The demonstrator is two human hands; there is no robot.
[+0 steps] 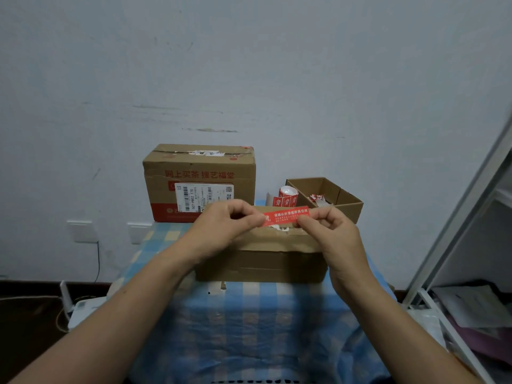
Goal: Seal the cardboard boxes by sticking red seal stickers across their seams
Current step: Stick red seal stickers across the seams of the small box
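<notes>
Head view: both hands meet at centre frame, above a closed carton.
Left grip: left hand pinches the left end of the red seal sticker; fingers curled.
Right grip: right hand pinches the sticker's right end.
Sticker: stretched level between the hands, printed face up, just over the top of the front box; contact cannot be told.
Front box: centre frame, flaps closed, on the table with its blue checked cloth.
Rear box: above and left of centre, closed, shipping label on its front.
Sticker roll: right of the rear box.
Open box: right of centre, holding crumpled scraps.
</notes>
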